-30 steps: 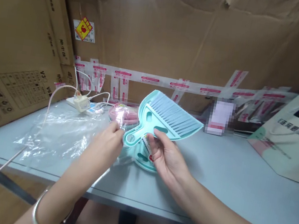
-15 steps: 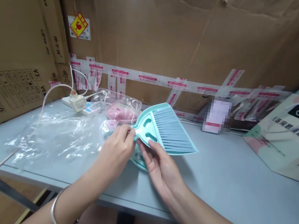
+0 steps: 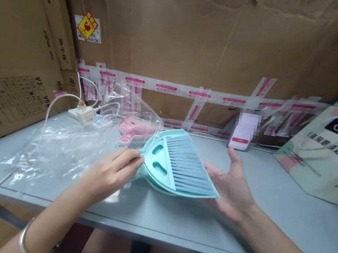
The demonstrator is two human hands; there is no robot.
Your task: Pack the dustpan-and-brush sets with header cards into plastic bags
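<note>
A teal hand brush with grey-blue bristles lies against a matching dustpan, bristles fanned to the right. My left hand is closed around their handles at the left end, just above the table. My right hand is open at the bristle end, thumb raised and fingers apart. Some of its fingers pass behind the brush's right edge; whether they touch it I cannot tell. A pink brush and dustpan set rests behind the teal one, partly under clear plastic.
Crumpled clear plastic bags spread over the table's left side, near a white charger with cables. A phone leans at the back against a large cardboard box. A paper bag stands at the right.
The teal brush and dustpan have swung down at the bristle end, coming together. My right hand has moved from the neck to the right and opened; my left hand has shifted slightly left.
</note>
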